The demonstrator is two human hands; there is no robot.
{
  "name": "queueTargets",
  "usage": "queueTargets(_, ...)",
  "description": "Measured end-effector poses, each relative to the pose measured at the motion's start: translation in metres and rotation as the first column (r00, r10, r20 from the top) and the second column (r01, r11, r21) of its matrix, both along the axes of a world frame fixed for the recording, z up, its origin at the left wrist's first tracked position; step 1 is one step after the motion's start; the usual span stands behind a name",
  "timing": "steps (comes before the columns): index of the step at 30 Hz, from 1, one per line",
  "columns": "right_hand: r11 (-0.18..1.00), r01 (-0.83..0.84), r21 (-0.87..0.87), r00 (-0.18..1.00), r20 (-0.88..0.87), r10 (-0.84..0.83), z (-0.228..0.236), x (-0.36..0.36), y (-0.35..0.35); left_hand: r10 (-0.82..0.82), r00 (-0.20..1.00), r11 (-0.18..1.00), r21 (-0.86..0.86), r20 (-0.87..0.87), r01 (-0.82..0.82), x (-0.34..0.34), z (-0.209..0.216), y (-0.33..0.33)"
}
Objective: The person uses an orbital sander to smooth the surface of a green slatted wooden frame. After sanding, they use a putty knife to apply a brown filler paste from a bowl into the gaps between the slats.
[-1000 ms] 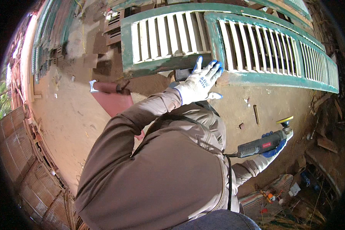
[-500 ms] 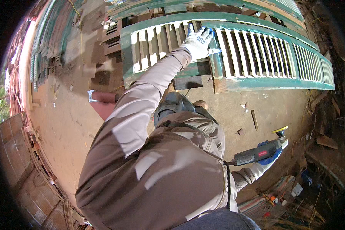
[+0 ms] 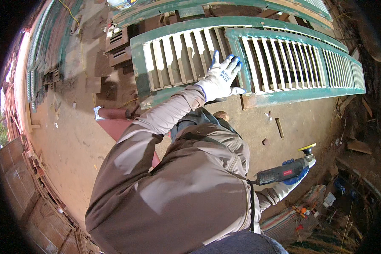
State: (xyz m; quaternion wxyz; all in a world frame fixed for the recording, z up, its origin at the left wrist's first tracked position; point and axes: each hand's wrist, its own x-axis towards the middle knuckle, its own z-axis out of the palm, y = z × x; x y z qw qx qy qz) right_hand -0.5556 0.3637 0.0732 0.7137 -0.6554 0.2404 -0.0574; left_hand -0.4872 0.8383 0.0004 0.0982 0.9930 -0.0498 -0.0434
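Note:
My left hand point(image 3: 222, 79), in a white and blue work glove, has its fingers spread over the green end of a louvred shutter point(image 3: 258, 91). Its fingertips seem to touch the frame, near the pale slats. Beneath it lies another green shutter point(image 3: 140, 63), its slats partly covered by the upper one. Off to the right, my right hand point(image 3: 298, 175), gloved likewise, is wrapped round a dark angle grinder point(image 3: 275, 174). A yellow disc point(image 3: 306, 147) sits on the grinder's head, pointing away from the shutters. The grinder's cord hangs beside my jacket.
More green shutters point(image 3: 165, 16) lie at the far side, and others are stacked at the far left point(image 3: 51, 51). A reddish roll of sheet point(image 3: 113, 114) rests by my left forearm. A wood strip point(image 3: 280, 128) is on the floor; a striped sack point(image 3: 283, 224) lies at the lower right.
My left hand has drawn back a little toward me on the shutter, its elbow bending more. The right hand still holds the grinder, slightly lower in view. The view has shifted slightly.

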Motion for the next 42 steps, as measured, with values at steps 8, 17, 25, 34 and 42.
queueTargets(8,0.996,0.084,-0.038,0.995,-0.056,-0.086,0.001,-0.002,0.009,0.029,0.999,0.998,0.061,-0.02,-0.028,0.054,-0.013,0.023)
queueTargets(17,0.987,0.118,-0.107,0.992,-0.04,-0.123,0.017,-0.004,0.049,-0.045,0.976,0.999,0.01,-0.215,0.049,0.048,0.008,0.01)
queueTargets(25,0.958,-0.272,0.09,0.958,0.121,0.26,0.029,0.105,0.148,-0.399,0.895,0.288,-0.954,-0.202,-0.087,-0.048,0.025,-0.08)
queueTargets(34,0.604,-0.68,0.415,0.721,0.227,0.655,0.021,0.14,0.387,-0.037,0.88,-0.076,-0.877,-0.473,-0.474,-0.054,0.066,0.054)
queueTargets(42,0.514,-0.85,0.112,0.516,-0.015,0.856,-0.043,0.083,0.424,0.753,0.619,0.465,-0.483,-0.225,-0.742,-0.136,0.038,0.151)
